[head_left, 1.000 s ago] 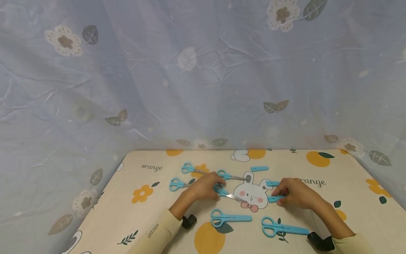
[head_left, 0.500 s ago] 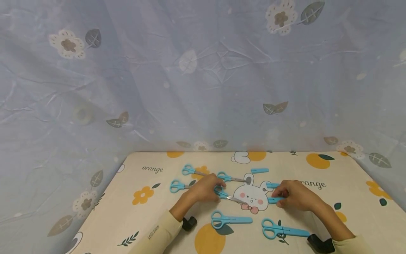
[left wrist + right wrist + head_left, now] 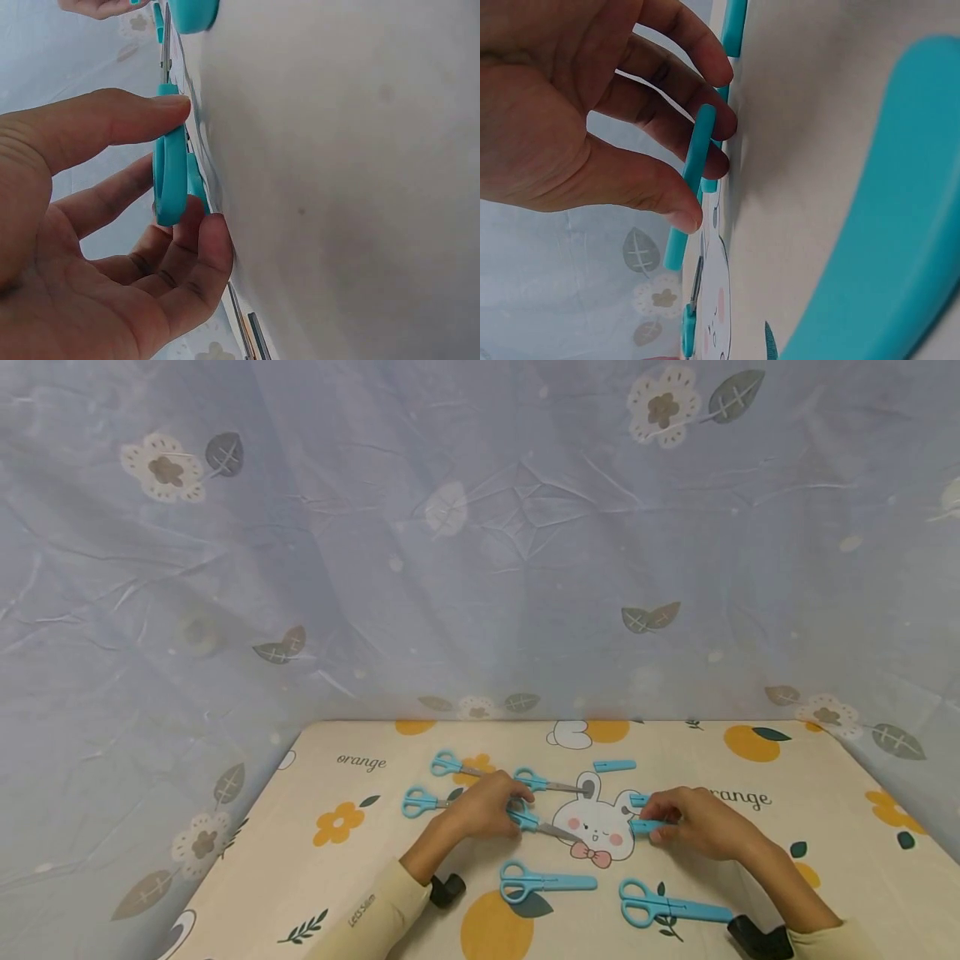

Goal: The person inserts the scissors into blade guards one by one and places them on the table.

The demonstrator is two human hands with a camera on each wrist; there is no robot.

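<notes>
2 unsheathed scissors [image 3: 457,766] lie at far left on the cloth [image 3: 277,843], handles leftward. My left hand [image 3: 487,808] grips the held scissors [image 3: 531,821] by the handle, blades pointing right. 1 bare pair [image 3: 539,783] lies just behind; 1 sheathed pair [image 3: 558,882] lies nearer me. 1 loose sheath [image 3: 615,766] lies further back, 1 middle sheath [image 3: 638,800] beside my right hand [image 3: 701,820], which pinches 1 blue sheath [image 3: 645,827] between thumb and fingers. 1 covered pair [image 3: 693,909] lies nearest, at right.
</notes>
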